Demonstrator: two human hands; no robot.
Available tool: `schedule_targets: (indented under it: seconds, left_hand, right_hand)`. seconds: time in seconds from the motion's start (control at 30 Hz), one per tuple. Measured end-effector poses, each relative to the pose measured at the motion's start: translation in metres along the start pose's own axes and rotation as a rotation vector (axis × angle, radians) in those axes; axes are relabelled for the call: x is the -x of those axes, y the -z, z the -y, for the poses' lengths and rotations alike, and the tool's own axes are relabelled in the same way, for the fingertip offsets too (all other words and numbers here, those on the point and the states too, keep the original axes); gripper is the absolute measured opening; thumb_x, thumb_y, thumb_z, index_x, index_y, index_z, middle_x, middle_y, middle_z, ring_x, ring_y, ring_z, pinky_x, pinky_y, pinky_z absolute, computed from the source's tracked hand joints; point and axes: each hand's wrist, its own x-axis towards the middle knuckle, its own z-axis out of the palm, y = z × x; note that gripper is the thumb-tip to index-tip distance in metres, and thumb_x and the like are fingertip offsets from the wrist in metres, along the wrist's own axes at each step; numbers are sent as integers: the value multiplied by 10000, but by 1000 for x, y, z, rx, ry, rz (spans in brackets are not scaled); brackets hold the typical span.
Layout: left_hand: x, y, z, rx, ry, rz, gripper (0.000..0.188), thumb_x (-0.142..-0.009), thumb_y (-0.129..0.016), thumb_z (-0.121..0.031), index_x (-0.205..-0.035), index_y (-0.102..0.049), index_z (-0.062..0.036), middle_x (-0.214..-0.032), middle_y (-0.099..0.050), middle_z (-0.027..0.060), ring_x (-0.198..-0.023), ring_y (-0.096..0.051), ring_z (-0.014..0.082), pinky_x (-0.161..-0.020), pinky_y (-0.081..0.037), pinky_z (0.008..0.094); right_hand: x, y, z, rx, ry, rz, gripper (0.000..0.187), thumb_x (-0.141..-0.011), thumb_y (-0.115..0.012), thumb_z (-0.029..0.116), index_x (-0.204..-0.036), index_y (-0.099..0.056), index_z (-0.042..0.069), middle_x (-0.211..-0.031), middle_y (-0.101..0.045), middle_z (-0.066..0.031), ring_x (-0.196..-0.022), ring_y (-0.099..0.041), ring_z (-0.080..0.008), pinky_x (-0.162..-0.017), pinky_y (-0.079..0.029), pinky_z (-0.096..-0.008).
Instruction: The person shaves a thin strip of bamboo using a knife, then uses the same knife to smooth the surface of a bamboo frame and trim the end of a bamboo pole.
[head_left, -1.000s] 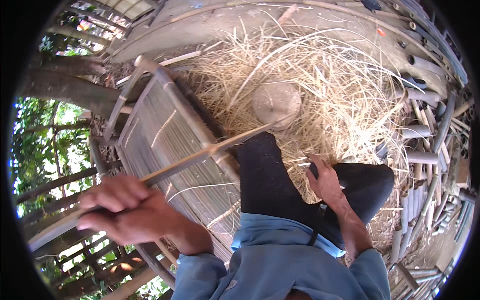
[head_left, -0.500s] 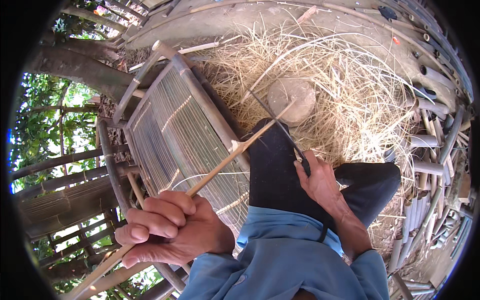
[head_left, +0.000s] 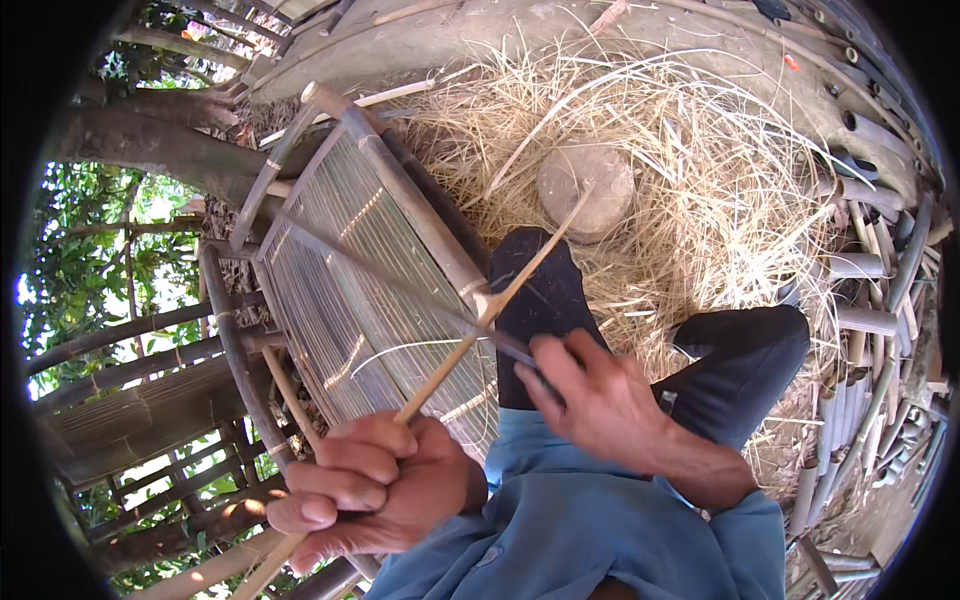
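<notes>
My left hand (head_left: 375, 490) is closed round a long tan bamboo strip (head_left: 437, 377). The strip slants from the lower left up across my knee, and its far tip lies over a round wooden block (head_left: 588, 190). In my right hand (head_left: 610, 405) is a knife (head_left: 400, 287) with a long, thin, dark blade, gripped by its dark handle. That blade crosses the strip close to a pale node, pointing to the upper left over a slatted bamboo bench (head_left: 320, 255). Whether the blade touches the strip I cannot tell.
Pale shavings (head_left: 700, 200) are heaped on the ground around the block. Cut bamboo tubes (head_left: 860, 265) are stacked at the right. Dark bamboo rails (head_left: 130, 330) run along the left, with green leaves beyond. My legs in dark trousers (head_left: 740, 375) are bent in front.
My right hand has moved up and left, swinging the knife blade from near the block to across the strip over the bench. My left hand has shifted slightly right and down with the strip.
</notes>
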Motion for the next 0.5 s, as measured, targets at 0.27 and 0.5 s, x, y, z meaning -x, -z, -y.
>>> schedule_targets:
  seconds: [0.27, 0.5]
  left_hand:
    - [8, 3, -9, -89, -16, -47, 485, -1085, -385, -516, -916, -494, -75, -654, -334, -11, -485, -237, 84, -375, -219, 254]
    - [5, -1, -4, -93, -13, -73, 405, -1084, -446, -464, -911, -502, -103, -617, -311, -11, -465, -192, 76, -350, -149, 263]
  right_hand:
    - [8, -7, -20, 19, -15, 43, 210, -843, -648, 88, -1033, -563, 59, -724, -531, -121, -559, -636, -283, -423, -521, -382]
    - [8, -33, -53, 27, -112, -4, 263, -906, -704, 195, -1130, -591, 115, -768, -584, -127, -606, -675, -284, -419, -518, -369]
